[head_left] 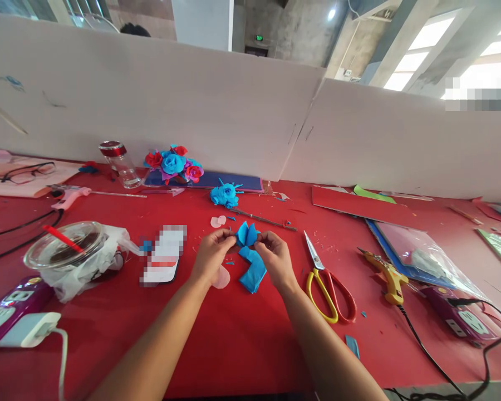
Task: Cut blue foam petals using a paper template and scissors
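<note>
Fingers (227,243) in close, and it was a pinch from either side! The left hand (212,253) had thumb and forefinger nearly together at the left edge of a folded blue piece (242,234), and the right hand (278,256) answered at the right edge, its other fingers curled in. Exactly how much edge sat between each pair of tips was too small to tell. The piece stood between the two hands, over the middle of the red tabletop (234,348), two pointed flaps spread like a little open book, just beyond a bent blue strip (253,273); whether the two touched, the view did not settle.

Light stuff, by the look of it! Thin and soft, paper or cloth, hard to say which; it probably weighed next to nothing and would have creased or torn under a hard tug. The matt surface suggested a fair grip rather than a slippery one. The safest hold seemed to be right there, low on the outer edges, a gentle pinch that left the pointed tips uncrushed.

And round about, a busy field: a pink round (221,278) beside the left hand, scissors (316,265) to the right of the right hand, a blue flower cluster (225,195) on a thin stem beyond both, and a yellow glue gun (387,277) well apart on the right
</note>
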Demonstrator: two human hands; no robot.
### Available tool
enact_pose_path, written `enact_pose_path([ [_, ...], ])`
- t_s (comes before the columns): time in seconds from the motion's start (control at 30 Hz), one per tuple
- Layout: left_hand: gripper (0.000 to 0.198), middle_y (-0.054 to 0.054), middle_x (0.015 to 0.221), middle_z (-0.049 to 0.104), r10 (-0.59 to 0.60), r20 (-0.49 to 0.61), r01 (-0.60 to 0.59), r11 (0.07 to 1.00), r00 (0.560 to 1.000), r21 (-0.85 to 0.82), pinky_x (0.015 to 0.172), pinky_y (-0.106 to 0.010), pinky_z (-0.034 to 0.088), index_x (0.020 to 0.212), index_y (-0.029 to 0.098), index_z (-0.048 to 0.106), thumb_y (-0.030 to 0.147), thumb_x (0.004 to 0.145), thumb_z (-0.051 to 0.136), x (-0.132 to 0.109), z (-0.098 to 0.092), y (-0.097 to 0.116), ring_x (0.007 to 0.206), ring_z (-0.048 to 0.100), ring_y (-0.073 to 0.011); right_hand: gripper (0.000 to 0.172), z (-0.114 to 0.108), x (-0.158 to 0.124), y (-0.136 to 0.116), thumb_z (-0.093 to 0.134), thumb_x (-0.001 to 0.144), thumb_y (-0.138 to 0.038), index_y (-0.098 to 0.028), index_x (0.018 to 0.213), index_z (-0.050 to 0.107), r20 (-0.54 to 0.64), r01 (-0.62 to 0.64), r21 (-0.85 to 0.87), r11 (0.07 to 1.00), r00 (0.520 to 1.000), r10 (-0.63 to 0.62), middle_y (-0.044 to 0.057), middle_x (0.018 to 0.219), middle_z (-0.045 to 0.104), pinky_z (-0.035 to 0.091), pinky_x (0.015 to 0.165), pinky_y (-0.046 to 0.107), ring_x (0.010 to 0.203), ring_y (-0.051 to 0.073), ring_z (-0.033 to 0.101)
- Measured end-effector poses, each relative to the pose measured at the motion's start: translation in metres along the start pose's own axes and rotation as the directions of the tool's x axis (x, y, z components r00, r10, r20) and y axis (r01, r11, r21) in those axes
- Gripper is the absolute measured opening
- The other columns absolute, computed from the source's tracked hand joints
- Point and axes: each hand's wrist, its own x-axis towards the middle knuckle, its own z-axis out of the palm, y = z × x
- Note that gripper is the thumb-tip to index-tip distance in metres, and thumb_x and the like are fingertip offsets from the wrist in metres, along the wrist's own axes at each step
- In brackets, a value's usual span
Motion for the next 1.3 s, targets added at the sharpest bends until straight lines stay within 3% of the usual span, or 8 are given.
enact_pose_path([
  [0.2, 0.017, -0.002, 0.072, 0.068, -0.023, 0.015, 0.024, 0.995, 1.0, -0.096, 0.079, -0.035, 0.051, 0.07, 0.016, 0.064, 0.028, 0.062, 0.073, -0.001, 0.001, 0.005, 0.074, 0.066, -0.0177, 0.003, -0.002, 0.001, 0.002, 0.055, 0.073, -0.023, -0.02, 0.072, 0.054, -0.003, -0.004, 0.09, 0.996, 1.0, 0.004, -0.002, 0.067, 0.059, 0.049, 0.066, 0.027, 0.066, 0.015, 0.058],
  [0.47, 0.025, -0.006, 0.083, 0.073, 0.021, 0.065, -0.028, 0.994, 0.998, 0.109, 0.08, -0.032, 0.05, 0.082, 0.017, 0.074, 0.034, 0.064, 0.074, -0.001, -0.003, -0.008, 0.081, 0.066, -0.0196, 0.018, 0.005, -0.005, -0.006, 0.064, 0.072, -0.023, -0.02, 0.089, 0.06, 0.02, 0.155, -0.135, 0.979, 0.988, -0.153, 0.003, 0.084, 0.068, 0.053, 0.075, 0.031, 0.077, 0.018, 0.066],
  [0.57, 0.024, -0.005, 0.079, 0.073, -0.001, 0.061, -0.006, 0.994, 0.998, 0.113, 0.08, -0.032, 0.049, 0.08, 0.016, 0.073, 0.034, 0.063, 0.075, -0.001, -0.002, -0.006, 0.078, 0.066, -0.0188, 0.01, 0.005, -0.005, -0.004, 0.061, 0.075, -0.024, -0.02, 0.084, 0.063, 0.01, 0.165, -0.241, 0.956, 0.986, -0.167, 0.001, 0.077, 0.067, 0.052, 0.07, 0.03, 0.071, 0.017, 0.064],
  [0.67, 0.023, -0.003, 0.072, 0.07, -0.025, 0.024, 0.024, 0.999, 0.999, 0.046, 0.08, -0.034, 0.05, 0.074, 0.016, 0.07, 0.032, 0.06, 0.077, -0.001, -0.001, -0.001, 0.072, 0.065, -0.0172, 0.01, 0.001, -0.001, 0.001, 0.057, 0.078, -0.028, -0.02, 0.074, 0.061, -0.066, 0.089, -0.288, 0.954, 0.992, -0.112, -0.001, 0.065, 0.063, 0.049, 0.06, 0.027, 0.062, 0.016, 0.061],
  [0.83, 0.025, -0.003, 0.072, 0.07, -0.026, -0.086, 0.024, 0.999, 0.996, -0.027, 0.078, -0.034, 0.05, 0.071, 0.016, 0.068, 0.034, 0.056, 0.078, 0.001, -0.001, 0.003, 0.072, 0.065, -0.0173, 0.014, -0.005, 0.005, 0.005, 0.058, 0.077, -0.033, -0.019, 0.079, 0.058, -0.257, -0.032, -0.111, 0.993, 0.967, 0.003, 0.001, 0.068, 0.066, 0.052, 0.061, 0.029, 0.063, 0.018, 0.065],
  [1.0, 0.023, -0.004, 0.074, 0.072, 0.015, -0.062, -0.007, 0.992, 0.998, 0.13, 0.075, -0.03, 0.048, 0.075, 0.017, 0.072, 0.033, 0.06, 0.076, -0.002, 0.0, -0.003, 0.074, 0.065, -0.0177, 0.013, 0.007, -0.004, 0.005, 0.057, 0.079, -0.033, -0.02, 0.077, 0.06, -0.114, 0.008, -0.181, 0.983, 0.993, -0.029, 0.001, 0.068, 0.066, 0.052, 0.062, 0.028, 0.066, 0.017, 0.065],
  [1.13, 0.022, -0.006, 0.088, 0.074, 0.065, 0.034, -0.071, 0.971, 0.997, 0.228, 0.079, -0.03, 0.048, 0.08, 0.019, 0.075, 0.034, 0.066, 0.073, -0.004, 0.001, -0.005, 0.087, 0.066, -0.021, 0.017, 0.015, -0.009, 0.007, 0.057, 0.08, -0.036, -0.02, 0.082, 0.062, -0.034, 0.008, -0.094, 0.996, 0.999, -0.011, 0.002, 0.075, 0.068, 0.054, 0.065, 0.029, 0.069, 0.018, 0.065],
  [1.3, 0.018, -0.007, 0.093, 0.074, 0.092, 0.043, -0.1, 0.959, 0.995, 0.265, 0.082, -0.031, 0.048, 0.08, 0.02, 0.076, 0.031, 0.066, 0.073, -0.003, 0.001, -0.006, 0.091, 0.066, -0.0227, 0.018, 0.011, -0.006, 0.009, 0.06, 0.077, -0.036, -0.019, 0.082, 0.064, -0.028, -0.071, 0.053, 0.996, 0.997, 0.072, 0.002, 0.074, 0.069, 0.056, 0.069, 0.032, 0.067, 0.018, 0.066],
])
